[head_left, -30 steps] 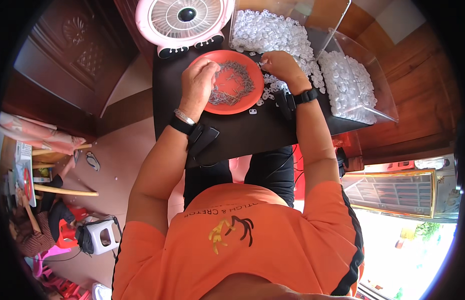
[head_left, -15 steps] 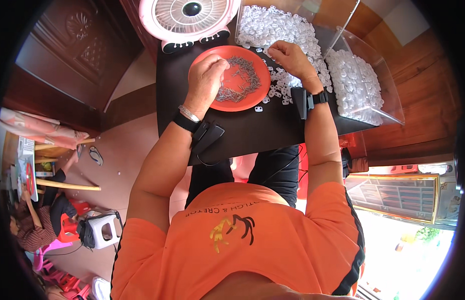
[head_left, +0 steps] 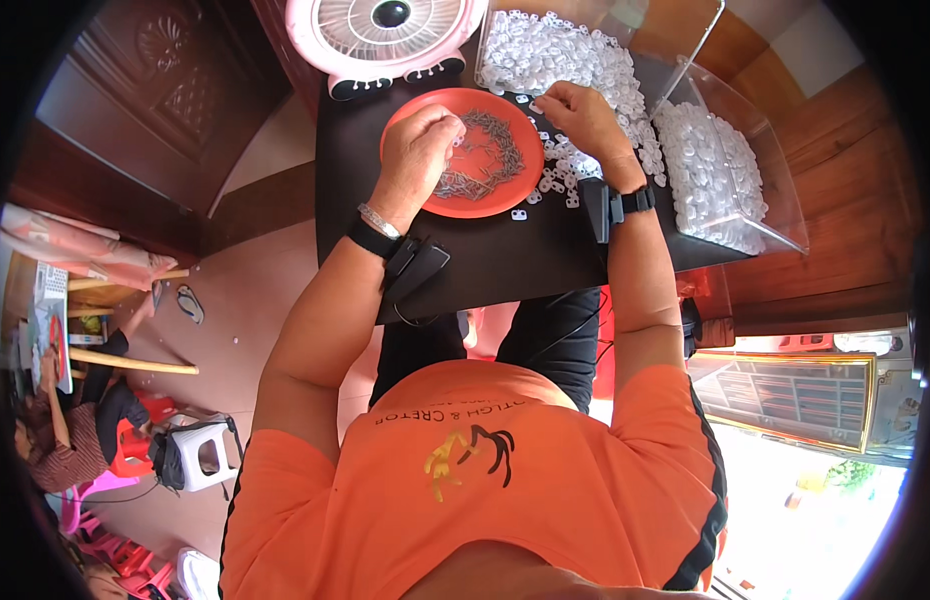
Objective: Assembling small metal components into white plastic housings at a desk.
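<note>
The left hand (head_left: 422, 145) is over the near-left part of the orange plate (head_left: 463, 207), covering some of it; its grip is curled closed, and I cannot tell what is inside. Grey pins (head_left: 503, 150) lie in a loose ring on the plate. The right hand (head_left: 582, 115) is just right of the plate, its grip drawn together beside a white piece (head_left: 537, 107); I cannot tell whether it pinches it. More pieces lie scattered below that hand on the dark bench (head_left: 495, 265).

The pink fan (head_left: 390, 50) stands close behind the plate, crowding that side. A big white heap (head_left: 555, 55) lies behind the right hand, and a clear box (head_left: 710, 185) full of white pieces hems in the right. Black wrist units (head_left: 417, 268) are strapped to both arms.
</note>
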Available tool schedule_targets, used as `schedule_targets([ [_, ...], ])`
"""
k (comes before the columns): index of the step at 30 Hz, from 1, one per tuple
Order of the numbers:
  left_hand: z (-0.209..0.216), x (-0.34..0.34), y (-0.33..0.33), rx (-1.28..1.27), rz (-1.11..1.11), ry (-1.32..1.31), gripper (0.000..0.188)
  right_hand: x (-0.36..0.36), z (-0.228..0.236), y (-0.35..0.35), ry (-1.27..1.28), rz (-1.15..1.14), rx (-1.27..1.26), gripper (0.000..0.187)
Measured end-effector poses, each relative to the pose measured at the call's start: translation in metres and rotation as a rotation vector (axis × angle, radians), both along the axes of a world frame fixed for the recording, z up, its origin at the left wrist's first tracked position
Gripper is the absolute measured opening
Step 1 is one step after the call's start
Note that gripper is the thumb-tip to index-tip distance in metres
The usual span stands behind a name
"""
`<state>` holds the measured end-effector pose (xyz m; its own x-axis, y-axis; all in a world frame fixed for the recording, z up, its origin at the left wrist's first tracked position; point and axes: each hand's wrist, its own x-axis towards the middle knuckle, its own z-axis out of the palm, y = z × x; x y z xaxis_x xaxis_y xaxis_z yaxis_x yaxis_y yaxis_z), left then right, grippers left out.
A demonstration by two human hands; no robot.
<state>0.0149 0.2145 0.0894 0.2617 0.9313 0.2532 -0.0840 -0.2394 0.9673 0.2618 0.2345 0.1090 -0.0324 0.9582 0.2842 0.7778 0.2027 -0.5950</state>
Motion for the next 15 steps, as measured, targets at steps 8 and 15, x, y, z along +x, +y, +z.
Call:
schedule_targets([
  [8,-0.004,-0.004,0.006,-0.096,-0.036,-0.041,0.027,-0.038,0.025,-0.01,0.046,0.264,-0.034,0.024],
  [15,-0.008,-0.011,0.016,-0.383,-0.305,-0.161,0.031,-0.08,0.022,-0.018,-0.057,0.532,0.239,0.009],
])
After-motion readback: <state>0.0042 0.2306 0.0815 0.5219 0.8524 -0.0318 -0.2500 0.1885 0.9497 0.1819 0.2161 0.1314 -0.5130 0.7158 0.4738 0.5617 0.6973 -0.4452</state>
